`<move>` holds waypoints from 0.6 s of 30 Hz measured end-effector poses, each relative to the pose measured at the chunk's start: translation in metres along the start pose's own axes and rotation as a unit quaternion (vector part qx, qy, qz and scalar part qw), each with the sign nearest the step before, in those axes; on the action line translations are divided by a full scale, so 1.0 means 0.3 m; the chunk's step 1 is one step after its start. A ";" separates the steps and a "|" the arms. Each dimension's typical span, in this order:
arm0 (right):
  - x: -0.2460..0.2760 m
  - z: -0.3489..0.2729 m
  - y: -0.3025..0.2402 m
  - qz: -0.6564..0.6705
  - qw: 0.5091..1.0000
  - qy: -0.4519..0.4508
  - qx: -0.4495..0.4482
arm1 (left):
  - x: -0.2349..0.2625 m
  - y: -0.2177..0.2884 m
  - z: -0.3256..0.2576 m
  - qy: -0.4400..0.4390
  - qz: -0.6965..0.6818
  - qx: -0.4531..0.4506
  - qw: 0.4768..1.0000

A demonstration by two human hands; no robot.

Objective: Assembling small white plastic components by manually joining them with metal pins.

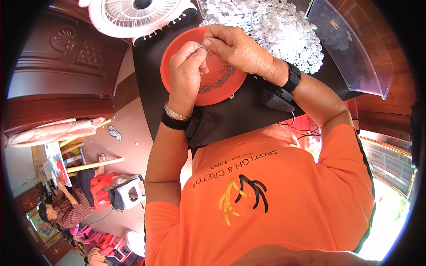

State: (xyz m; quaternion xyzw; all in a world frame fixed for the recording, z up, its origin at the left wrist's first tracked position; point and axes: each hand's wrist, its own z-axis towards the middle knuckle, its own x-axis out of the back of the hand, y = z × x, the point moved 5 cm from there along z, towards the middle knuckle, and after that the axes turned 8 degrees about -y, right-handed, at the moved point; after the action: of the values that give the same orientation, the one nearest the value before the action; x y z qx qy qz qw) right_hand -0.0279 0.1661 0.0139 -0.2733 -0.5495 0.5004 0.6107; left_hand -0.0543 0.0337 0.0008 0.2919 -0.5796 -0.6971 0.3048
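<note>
Both hands meet over the upper rim of one round orange plate. The left hand has thumb and forefinger closed to a pinch on a tiny metal ring; the right hand pinches the same piece from the opposite side, fingertips of both hands touching at that point. Whether a second part sits inside the pinch cannot be told; it is too small.

Directly below the pinch, the plate holds an arc of small dark spring-like metal parts lying along its far-right inner area; count not resolvable, many. The rest of the plate floor is bare orange.

Beyond the pinch, up and to the right, lies one heap of small white plastic rings, hundreds, loose on the black table. Further right of the heap: one clear plastic tray, tilted on edge, contents not readable.

Up and left of the pinch: one white-and-pink desk fan.

Wrists: one black band with sensor box on each, two in all; one silver bracelet on the left.
</note>
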 end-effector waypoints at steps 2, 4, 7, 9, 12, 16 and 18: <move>0.004 0.004 0.002 -0.022 0.999 -0.022 -0.027 | 0.004 -0.011 0.008 -0.014 0.000 0.011 1.000; 0.027 0.012 -0.011 -0.034 0.999 -0.020 -0.028 | 0.013 -0.001 0.007 -0.013 0.002 0.014 1.000; 0.076 0.026 0.001 -0.032 0.999 0.023 -0.011 | 0.044 0.010 0.005 0.021 -0.003 0.043 0.999; 0.139 0.026 -0.010 -0.174 0.983 0.059 -0.002 | 0.061 0.019 0.000 0.030 -0.027 0.038 0.998; 0.142 0.014 0.005 -0.244 0.968 0.043 0.041 | 0.074 0.014 0.003 0.046 -0.051 0.037 0.997; 0.055 0.013 0.008 -0.412 0.904 -0.039 0.111 | 0.069 0.013 0.001 0.036 -0.038 0.036 0.998; 0.013 0.009 0.021 -0.514 0.846 -0.070 0.124 | 0.063 0.012 0.001 0.034 -0.029 0.046 0.998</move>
State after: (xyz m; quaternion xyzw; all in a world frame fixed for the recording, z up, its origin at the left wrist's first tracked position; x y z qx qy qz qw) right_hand -0.0329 0.1712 0.0105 0.1619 -0.5862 0.1970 0.7690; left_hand -0.0665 0.0189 0.0034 0.3454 -0.5914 -0.6681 0.2907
